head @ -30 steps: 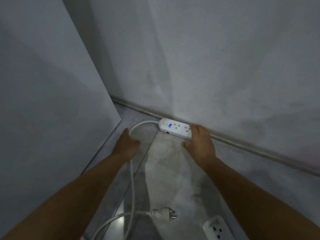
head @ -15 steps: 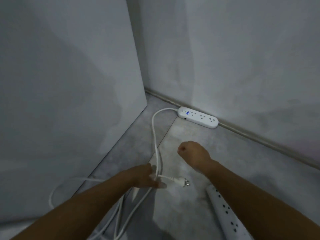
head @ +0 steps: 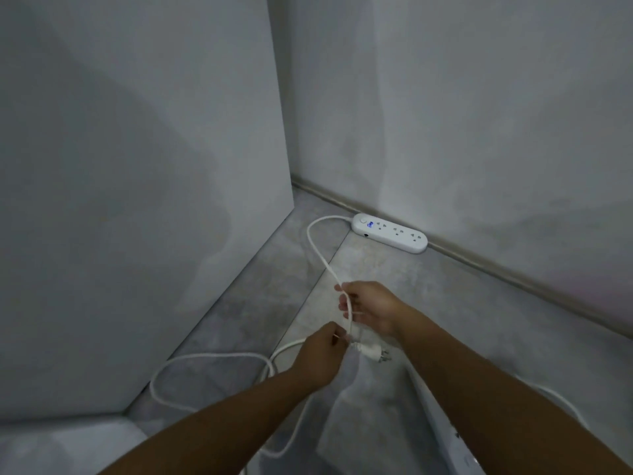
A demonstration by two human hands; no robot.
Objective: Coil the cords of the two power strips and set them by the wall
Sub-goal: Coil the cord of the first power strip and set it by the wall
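A white power strip lies on the grey floor against the far wall's baseboard. Its white cord curves left off the strip and runs toward me into both hands. My left hand pinches the cord just behind the plug, which sticks out to the right above the floor. Just above it, my right hand holds the same cord, which bends between its fingers. More of the cord lies in loose loops on the floor at the left. A second white power strip lies at bottom right, mostly hidden under my right forearm.
A tall pale panel stands on the left and meets the far wall in a narrow corner. A baseboard runs along the wall. Another white cord shows beside my right forearm.
Both hands drew back from the strip by the wall. The left hand picked up the cord near the plug, and the right hand, a closed fist half a second ago, now holds the cord too.
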